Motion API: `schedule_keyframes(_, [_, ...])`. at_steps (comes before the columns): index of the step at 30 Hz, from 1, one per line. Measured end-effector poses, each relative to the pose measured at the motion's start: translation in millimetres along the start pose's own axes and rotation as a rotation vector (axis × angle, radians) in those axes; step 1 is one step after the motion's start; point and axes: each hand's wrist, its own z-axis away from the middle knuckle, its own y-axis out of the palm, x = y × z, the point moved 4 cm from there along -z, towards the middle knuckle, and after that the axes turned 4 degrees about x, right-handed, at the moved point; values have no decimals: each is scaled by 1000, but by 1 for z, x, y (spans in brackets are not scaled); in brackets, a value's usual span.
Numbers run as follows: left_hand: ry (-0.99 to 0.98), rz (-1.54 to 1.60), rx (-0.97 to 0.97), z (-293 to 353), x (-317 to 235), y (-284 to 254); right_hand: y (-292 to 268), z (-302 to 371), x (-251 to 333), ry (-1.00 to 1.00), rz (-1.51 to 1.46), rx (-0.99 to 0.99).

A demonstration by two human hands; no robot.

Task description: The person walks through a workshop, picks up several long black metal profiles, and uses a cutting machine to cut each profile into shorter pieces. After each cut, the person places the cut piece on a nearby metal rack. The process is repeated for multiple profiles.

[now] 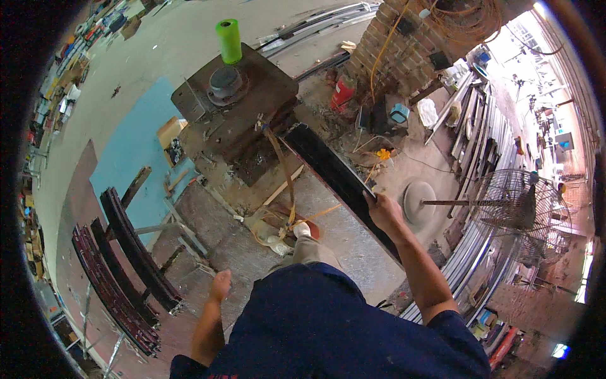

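My right hand (384, 213) grips the edge of a long, black metal channel (328, 165). It slants from my right side toward the machine, its far end close to a heavy, dark steel machine (252, 85). Away from the channel, my left hand (221, 285) hangs low at my left side with its fingers curled, and nothing shows in it. Several similar dark bars (136, 246) lie side by side on a stand to my left. A bright green cylindrical container (229, 41) stands on the machine's top, behind a round metal cap (225, 82).
A pedestal fan (521, 205) with a round base stands at right, beside long metal strips (470, 126). A red fire extinguisher (343, 93) is near the brick pillar (379, 54). An orange hose (334, 208) trails near my feet. An open cardboard box (170, 134) lies left of the machine.
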Motion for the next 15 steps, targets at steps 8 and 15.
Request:
schedule_keyframes(8, [-69, -35, 59, 6, -9, 24, 5, -6, -4, -54, 10, -41])
schedule_keyframes(15, [65, 183, 46, -13, -9, 28, 6, -8, -6, -110, 49, -52])
